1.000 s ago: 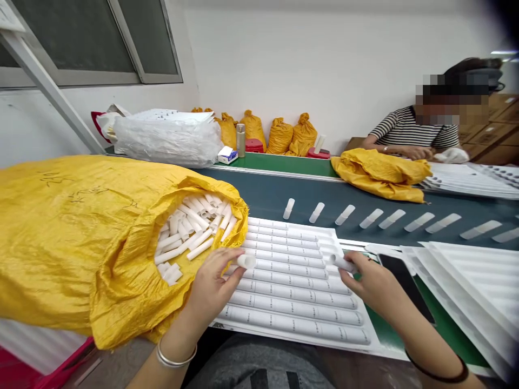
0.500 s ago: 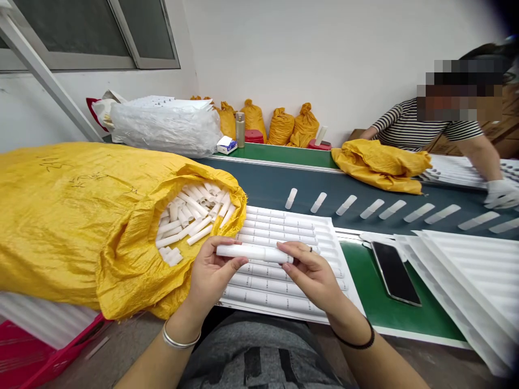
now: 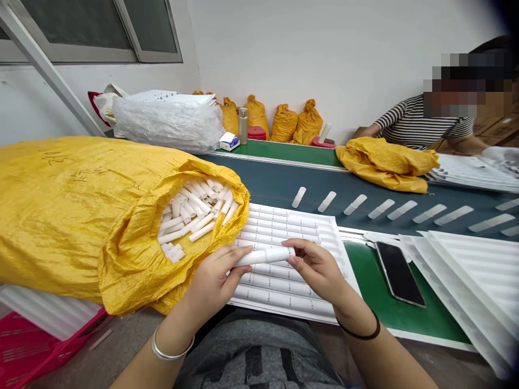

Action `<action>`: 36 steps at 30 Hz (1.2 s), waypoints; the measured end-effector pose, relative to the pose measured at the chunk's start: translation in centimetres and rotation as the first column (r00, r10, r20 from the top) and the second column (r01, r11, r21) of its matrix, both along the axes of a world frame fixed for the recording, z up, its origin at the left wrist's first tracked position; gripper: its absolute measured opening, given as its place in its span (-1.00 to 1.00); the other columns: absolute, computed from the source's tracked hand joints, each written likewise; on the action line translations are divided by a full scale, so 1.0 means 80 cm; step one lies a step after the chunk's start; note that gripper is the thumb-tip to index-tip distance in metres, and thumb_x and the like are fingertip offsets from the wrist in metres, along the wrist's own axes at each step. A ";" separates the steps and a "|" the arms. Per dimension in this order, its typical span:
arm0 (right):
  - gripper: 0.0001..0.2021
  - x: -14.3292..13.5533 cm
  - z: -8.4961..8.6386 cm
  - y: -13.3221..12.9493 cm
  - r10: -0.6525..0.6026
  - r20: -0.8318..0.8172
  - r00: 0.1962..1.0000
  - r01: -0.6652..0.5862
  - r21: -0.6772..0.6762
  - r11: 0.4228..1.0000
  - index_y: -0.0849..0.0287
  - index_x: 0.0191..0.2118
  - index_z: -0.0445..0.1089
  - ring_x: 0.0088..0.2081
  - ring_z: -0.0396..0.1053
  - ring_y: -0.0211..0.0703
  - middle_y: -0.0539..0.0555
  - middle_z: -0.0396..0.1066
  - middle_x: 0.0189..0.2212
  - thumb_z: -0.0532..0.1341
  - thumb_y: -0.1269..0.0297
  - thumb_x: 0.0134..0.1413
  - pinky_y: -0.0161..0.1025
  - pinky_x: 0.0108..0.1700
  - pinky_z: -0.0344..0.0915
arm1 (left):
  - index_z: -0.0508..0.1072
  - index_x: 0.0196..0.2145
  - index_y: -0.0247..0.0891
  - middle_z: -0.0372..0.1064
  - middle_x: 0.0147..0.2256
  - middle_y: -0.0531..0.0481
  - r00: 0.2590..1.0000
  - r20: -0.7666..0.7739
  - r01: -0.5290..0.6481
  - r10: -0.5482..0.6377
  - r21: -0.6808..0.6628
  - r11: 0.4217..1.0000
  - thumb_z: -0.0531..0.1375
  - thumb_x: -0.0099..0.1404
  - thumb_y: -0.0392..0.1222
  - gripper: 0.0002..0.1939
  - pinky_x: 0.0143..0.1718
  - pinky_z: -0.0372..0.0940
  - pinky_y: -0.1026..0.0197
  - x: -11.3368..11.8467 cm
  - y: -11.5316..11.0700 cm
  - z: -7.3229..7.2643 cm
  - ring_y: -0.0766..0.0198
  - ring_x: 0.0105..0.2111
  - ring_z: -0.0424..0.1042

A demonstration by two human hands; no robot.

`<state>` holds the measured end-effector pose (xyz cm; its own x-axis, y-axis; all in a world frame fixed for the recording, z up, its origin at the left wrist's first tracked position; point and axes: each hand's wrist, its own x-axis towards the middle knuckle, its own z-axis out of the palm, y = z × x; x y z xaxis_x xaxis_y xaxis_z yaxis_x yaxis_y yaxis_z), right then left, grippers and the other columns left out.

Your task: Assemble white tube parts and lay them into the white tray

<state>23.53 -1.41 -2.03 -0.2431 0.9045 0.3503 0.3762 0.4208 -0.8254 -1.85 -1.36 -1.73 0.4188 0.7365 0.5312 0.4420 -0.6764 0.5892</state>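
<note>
A white tube (image 3: 265,255) spans the gap between my hands, tilted slightly up to the right. My left hand (image 3: 221,273) is wrapped round its left end, and the fingertips of my right hand (image 3: 316,267) pinch its right end. Beneath it lies a white tray (image 3: 343,259) with rows of printed white tubes (image 3: 284,300). To the left, a big yellow sack (image 3: 133,227) lies open, with many short white tubes (image 3: 198,208) in its mouth.
Behind the tray runs a dark belt (image 3: 275,181) carrying several spaced white tubes (image 3: 354,204). A phone (image 3: 399,273) and stacked white trays (image 3: 466,292) are at the right. Across the belt are a person in a striped top (image 3: 421,121) and a crumpled yellow sack (image 3: 385,162).
The held tube has tilted, its right end now higher. My left hand has turned over its end. The belt tubes have shifted right, and the person's gloved hand has moved back.
</note>
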 end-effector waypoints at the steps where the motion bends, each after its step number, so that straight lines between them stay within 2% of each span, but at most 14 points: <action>1: -0.76 -0.001 0.000 0.000 -0.002 -0.033 0.999 0.001 -0.042 0.999 0.12 -0.04 0.40 -0.34 0.38 -0.21 0.05 0.41 -0.35 0.20 0.23 0.19 -0.27 -0.32 0.37 | 0.36 0.09 -0.18 0.47 -0.18 -0.09 1.000 -0.004 -0.002 0.002 0.034 0.999 0.15 0.33 -0.32 -0.63 -0.09 0.38 0.18 0.001 0.000 0.000 0.22 -0.15 0.45; 8: -0.69 -0.007 0.007 0.003 -0.010 -0.298 0.955 -0.093 -0.329 0.940 0.19 -0.13 0.42 -0.42 0.42 -0.23 0.05 0.43 -0.44 0.25 0.07 0.12 -0.28 -0.37 0.43 | 0.25 0.20 -0.14 0.46 -0.14 -0.09 0.999 -0.037 -0.010 0.022 0.283 0.959 0.16 0.29 -0.46 -0.45 -0.09 0.37 0.16 0.004 0.003 -0.003 0.23 -0.15 0.42; 11: -0.69 -0.009 0.008 0.001 -0.003 -0.333 0.943 -0.141 -0.408 0.902 0.21 -0.15 0.41 -0.46 0.43 -0.24 0.05 0.44 -0.49 0.26 0.08 0.11 -0.29 -0.40 0.43 | 0.21 0.23 -0.13 0.45 -0.10 -0.10 0.997 -0.073 0.033 -0.011 0.322 0.946 0.14 0.27 -0.51 -0.39 -0.05 0.34 0.12 0.003 0.004 -0.007 0.21 -0.11 0.40; 13: -0.69 -0.010 0.007 0.001 0.009 -0.314 0.950 -0.143 -0.409 0.901 0.22 -0.12 0.40 -0.44 0.43 -0.23 0.07 0.46 -0.45 0.24 0.09 0.14 -0.28 -0.39 0.45 | 0.20 0.23 -0.15 0.44 -0.11 -0.11 0.997 -0.080 0.042 -0.018 0.307 0.951 0.15 0.27 -0.49 -0.39 -0.05 0.34 0.12 0.004 0.005 -0.008 0.20 -0.11 0.40; 15: -0.65 -0.010 0.006 0.000 0.042 -0.218 0.975 -0.109 -0.303 0.947 0.18 0.01 0.36 -0.34 0.45 -0.20 0.12 0.48 -0.29 0.23 0.13 0.16 -0.23 -0.30 0.46 | 0.21 0.21 -0.19 0.45 -0.15 -0.11 0.998 -0.069 0.017 0.001 0.265 0.964 0.17 0.28 -0.44 -0.42 -0.07 0.35 0.13 0.006 0.005 -0.008 0.20 -0.14 0.41; 17: -0.62 -0.009 0.005 0.000 0.083 -0.069 0.994 -0.089 -0.085 0.992 0.09 0.11 0.31 -0.21 0.44 -0.15 0.15 0.46 -0.14 0.23 0.22 0.17 -0.17 -0.16 0.44 | 0.24 0.18 -0.22 0.45 -0.18 -0.11 0.998 -0.060 0.003 0.009 0.201 0.980 0.18 0.29 -0.38 -0.49 -0.09 0.36 0.14 0.008 0.005 -0.007 0.19 -0.17 0.42; 20: -0.67 -0.011 0.007 -0.002 0.129 0.113 0.985 -0.149 0.196 0.969 0.05 0.09 0.34 -0.13 0.44 -0.11 0.13 0.48 -0.16 0.18 0.32 0.21 -0.16 -0.09 0.41 | 0.30 0.12 -0.24 0.45 -0.21 -0.13 0.999 -0.039 0.024 -0.020 0.116 0.993 0.15 0.32 -0.34 -0.59 -0.12 0.37 0.14 0.013 0.002 -0.009 0.18 -0.20 0.43; 24: -0.71 -0.021 0.005 0.011 0.131 0.363 0.923 -0.229 0.241 0.943 0.11 0.06 0.35 -0.14 0.44 -0.08 0.17 0.48 -0.16 0.14 0.33 0.23 -0.17 -0.12 0.40 | 0.28 0.14 -0.23 0.46 -0.19 -0.12 0.996 -0.086 0.031 -0.025 0.068 0.997 0.13 0.34 -0.29 -0.59 -0.10 0.37 0.14 0.019 0.002 -0.016 0.17 -0.18 0.44; 26: -0.78 -0.024 0.001 0.038 0.030 0.539 0.842 -0.167 0.207 0.964 0.16 -0.07 0.43 -0.16 0.42 -0.01 0.21 0.46 -0.19 0.14 0.34 0.20 -0.13 -0.14 0.37 | 0.16 0.23 -0.24 0.41 -0.04 -0.19 0.982 -0.186 -0.013 0.026 0.074 0.997 0.14 0.34 -0.18 -0.47 0.00 0.33 0.06 0.014 0.010 -0.016 0.09 -0.04 0.39; 28: -0.83 -0.021 -0.005 0.083 -0.131 0.647 0.751 0.041 0.151 0.988 0.18 -0.18 0.46 -0.15 0.39 0.03 0.22 0.44 -0.23 0.17 0.31 0.13 -0.12 -0.13 0.32 | 0.07 0.28 -0.32 0.28 0.11 -0.29 0.952 -0.249 -0.156 0.179 0.110 0.982 0.14 0.34 -0.08 -0.37 0.12 0.23 -0.04 -0.001 0.026 -0.013 -0.01 0.11 0.27; 30: -0.79 -0.010 -0.012 0.138 -0.274 0.672 0.687 0.288 0.095 0.953 0.20 -0.14 0.43 -0.12 0.37 0.03 0.21 0.43 -0.21 0.17 0.27 0.13 -0.16 -0.10 0.28 | 0.20 0.21 -0.41 0.25 0.12 -0.34 0.876 -0.264 -0.381 0.404 0.135 0.915 0.06 0.37 -0.10 -0.48 0.17 0.16 -0.06 -0.026 0.050 -0.011 -0.04 0.14 0.23; 32: -0.74 0.006 -0.021 0.193 -0.356 0.670 0.651 0.428 0.063 0.901 0.23 -0.05 0.38 -0.10 0.37 0.02 0.23 0.43 -0.16 0.11 0.29 0.18 -0.18 -0.10 0.26 | 0.40 0.03 -0.43 0.35 0.01 -0.33 0.748 -0.350 -0.574 0.564 0.086 0.814 -0.04 0.38 -0.21 -0.62 0.14 0.18 -0.05 -0.056 0.076 -0.013 -0.04 0.05 0.32; 34: -0.75 0.023 -0.032 0.235 -0.370 0.686 0.627 0.514 -0.006 0.858 0.30 -0.09 0.39 -0.16 0.40 0.01 0.24 0.45 -0.21 0.12 0.29 0.17 -0.18 -0.16 0.27 | 0.47 -0.07 -0.43 0.41 -0.08 -0.32 0.665 -0.508 -0.645 0.547 -0.020 0.764 -0.06 0.34 -0.27 -0.63 0.09 0.21 -0.07 -0.079 0.100 -0.023 -0.06 -0.02 0.37; 36: -0.77 0.039 -0.045 0.260 -0.348 0.705 0.618 0.568 -0.094 0.818 0.32 -0.18 0.43 -0.23 0.42 -0.04 0.20 0.47 -0.27 0.19 0.24 0.15 -0.17 -0.19 0.30 | 0.50 -0.13 -0.41 0.46 -0.17 -0.30 0.649 -0.589 -0.650 0.482 -0.099 0.754 -0.01 0.29 -0.29 -0.66 0.02 0.25 -0.07 -0.092 0.116 -0.038 -0.09 -0.09 0.41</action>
<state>26.62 19.41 -5.65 0.1730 0.9849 -0.0105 0.9202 -0.1655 -0.3547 -9.21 7.95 -4.81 0.0038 0.9943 0.1062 0.9596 -0.0335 0.2793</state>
